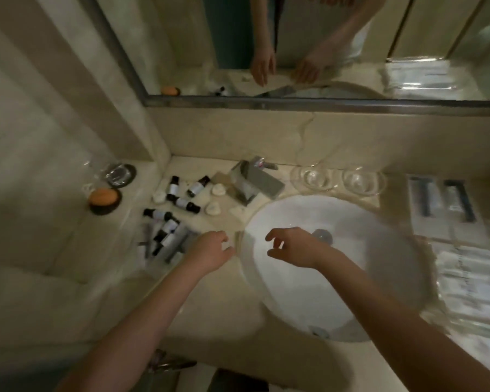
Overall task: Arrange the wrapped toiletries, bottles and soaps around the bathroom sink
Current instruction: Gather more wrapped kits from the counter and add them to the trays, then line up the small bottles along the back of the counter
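Several small dark-capped bottles [181,198] lie scattered on the marble counter left of the white sink [359,281]. More bottles and wrapped tubes [167,236] lie in a heap nearer to me. Three small white soaps [213,207] sit among the bottles near the faucet [252,182]. My left hand [210,250] hovers over the counter just right of the heap, fingers loosely curled, holding nothing. My right hand [292,246] hangs over the sink bowl with relaxed fingers, also holding nothing. Wrapped toiletry packets [441,202] lie on the counter right of the sink.
Two clear glass dishes [337,178] stand behind the sink. A glass ashtray [118,174] and an orange soap on a dark dish [104,198] sit on the left ledge. Shiny plastic wrapping [470,278] covers the right counter. A mirror [294,46] spans the back wall.
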